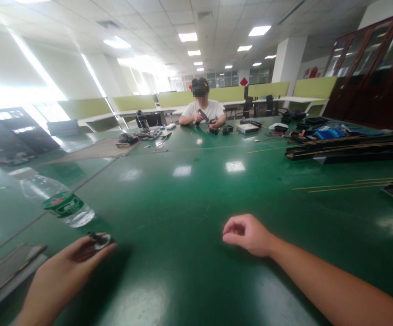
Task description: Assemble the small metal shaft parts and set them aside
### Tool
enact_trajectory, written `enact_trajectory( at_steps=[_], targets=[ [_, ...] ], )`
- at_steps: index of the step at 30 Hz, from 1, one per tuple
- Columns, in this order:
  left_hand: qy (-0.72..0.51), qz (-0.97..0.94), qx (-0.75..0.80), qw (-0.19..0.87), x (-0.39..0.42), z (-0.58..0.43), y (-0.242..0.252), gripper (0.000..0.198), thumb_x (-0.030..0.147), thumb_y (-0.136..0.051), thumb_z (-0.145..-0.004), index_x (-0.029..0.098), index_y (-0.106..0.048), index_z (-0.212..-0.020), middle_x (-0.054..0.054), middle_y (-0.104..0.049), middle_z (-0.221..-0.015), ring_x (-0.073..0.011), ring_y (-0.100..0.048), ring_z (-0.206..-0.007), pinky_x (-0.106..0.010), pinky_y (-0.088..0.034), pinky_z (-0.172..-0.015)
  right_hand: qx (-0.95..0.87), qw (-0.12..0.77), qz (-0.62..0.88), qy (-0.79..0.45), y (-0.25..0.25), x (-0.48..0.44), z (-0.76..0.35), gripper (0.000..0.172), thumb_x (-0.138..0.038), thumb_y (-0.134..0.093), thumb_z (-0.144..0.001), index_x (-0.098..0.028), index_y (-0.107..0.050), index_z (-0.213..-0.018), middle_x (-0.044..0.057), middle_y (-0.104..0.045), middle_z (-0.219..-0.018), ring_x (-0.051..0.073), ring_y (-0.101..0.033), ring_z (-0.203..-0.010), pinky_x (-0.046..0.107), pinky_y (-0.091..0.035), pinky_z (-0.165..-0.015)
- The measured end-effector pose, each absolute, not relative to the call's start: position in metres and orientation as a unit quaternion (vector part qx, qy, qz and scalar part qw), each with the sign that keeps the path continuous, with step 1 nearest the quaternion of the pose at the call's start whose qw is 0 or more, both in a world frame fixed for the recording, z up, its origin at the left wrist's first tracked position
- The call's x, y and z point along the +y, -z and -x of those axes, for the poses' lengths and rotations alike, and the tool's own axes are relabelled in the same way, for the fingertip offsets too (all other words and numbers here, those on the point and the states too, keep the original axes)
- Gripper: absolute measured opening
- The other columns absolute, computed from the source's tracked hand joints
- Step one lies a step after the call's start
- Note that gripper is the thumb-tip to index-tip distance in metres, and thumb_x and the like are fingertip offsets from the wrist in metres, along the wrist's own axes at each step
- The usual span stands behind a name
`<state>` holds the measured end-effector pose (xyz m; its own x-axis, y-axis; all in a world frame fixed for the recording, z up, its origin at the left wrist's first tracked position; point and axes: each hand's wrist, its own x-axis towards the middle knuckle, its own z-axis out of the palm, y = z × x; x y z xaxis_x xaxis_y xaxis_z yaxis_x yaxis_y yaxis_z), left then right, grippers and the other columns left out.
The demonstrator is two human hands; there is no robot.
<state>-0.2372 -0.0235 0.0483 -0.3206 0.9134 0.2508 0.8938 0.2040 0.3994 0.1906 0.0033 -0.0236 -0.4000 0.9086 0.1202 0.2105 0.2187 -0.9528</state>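
Note:
My left hand (pixel 63 276) reaches forward at the lower left and pinches a small dark part with a pale round end (pixel 98 240) at its fingertips, just above the green table (pixel 182 217). A clear plastic water bottle (pixel 52 197) with a green label stands close behind that hand. My right hand (pixel 247 234) rests on the table at the lower middle, fingers curled loosely inward, nothing visible in it.
A flat dark panel (pixel 9 271) lies at the lower left edge. Long black rails (pixel 352 149) and thin rods (pixel 345 184) lie at the right. A person (pixel 202 111) sits at the far side holding a tool, with small parts and boxes around.

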Motion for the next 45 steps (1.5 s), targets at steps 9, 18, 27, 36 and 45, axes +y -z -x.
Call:
enact_trajectory(
  at_steps=[9, 18, 27, 36, 45],
  targets=[
    [-0.333, -0.767, 0.524, 0.164, 0.031, 0.066, -0.056, 0.023, 0.030, -0.069, -0.075, 0.016, -0.068, -0.094, -0.005, -0.072, -0.089, -0.0191, -0.069, -0.081, -0.033, -0.059, -0.081, -0.620, 0.460, 0.418, -0.479, 0.030, 0.007, -0.192, 0.021, -0.026, -0.069, -0.080, -0.016, -0.064, -0.098, -0.002, -0.060, -0.071, 0.012, -0.056, -0.061, 0.026, -0.045, -0.061],
    [-0.283, -0.840, 0.407, 0.219, 0.008, 0.026, -0.008, 0.024, 0.012, -0.071, -0.074, 0.022, -0.070, -0.095, -0.003, -0.064, -0.093, -0.0165, -0.062, -0.086, -0.029, -0.052, -0.077, -0.664, 0.440, 0.443, -0.411, 0.035, 0.008, -0.188, 0.035, -0.006, -0.059, -0.077, -0.018, -0.061, -0.109, 0.002, -0.063, -0.089, 0.012, -0.057, -0.067, 0.023, -0.045, -0.060],
    [-0.313, -0.844, 0.355, 0.251, 0.015, 0.035, -0.007, 0.026, 0.018, -0.072, -0.081, 0.024, -0.070, -0.106, -0.003, -0.070, -0.102, -0.0159, -0.065, -0.092, -0.028, -0.052, -0.085, -0.702, 0.393, 0.461, -0.375, 0.031, 0.004, -0.190, 0.040, -0.002, -0.061, -0.071, -0.020, -0.064, -0.107, 0.000, -0.064, -0.085, 0.013, -0.057, -0.069, 0.024, -0.046, -0.063],
    [-0.313, -0.842, 0.348, 0.268, 0.013, 0.032, -0.004, 0.028, 0.023, -0.075, -0.081, 0.024, -0.070, -0.108, -0.002, -0.070, -0.100, -0.0150, -0.065, -0.090, -0.027, -0.050, -0.081, -0.716, 0.379, 0.458, -0.367, 0.025, 0.000, -0.190, 0.035, -0.004, -0.065, -0.070, -0.018, -0.065, -0.102, 0.001, -0.064, -0.083, 0.016, -0.059, -0.072, 0.027, -0.048, -0.067],
    [-0.286, -0.845, 0.353, 0.283, 0.012, 0.031, -0.007, 0.025, 0.032, -0.074, -0.083, 0.025, -0.069, -0.106, -0.001, -0.071, -0.098, -0.0147, -0.065, -0.089, -0.026, -0.049, -0.081, -0.721, 0.377, 0.458, -0.358, 0.024, 0.000, -0.191, 0.034, -0.005, -0.066, -0.070, -0.019, -0.066, -0.102, 0.001, -0.065, -0.084, 0.017, -0.061, -0.072, 0.028, -0.049, -0.068]
  ],
)
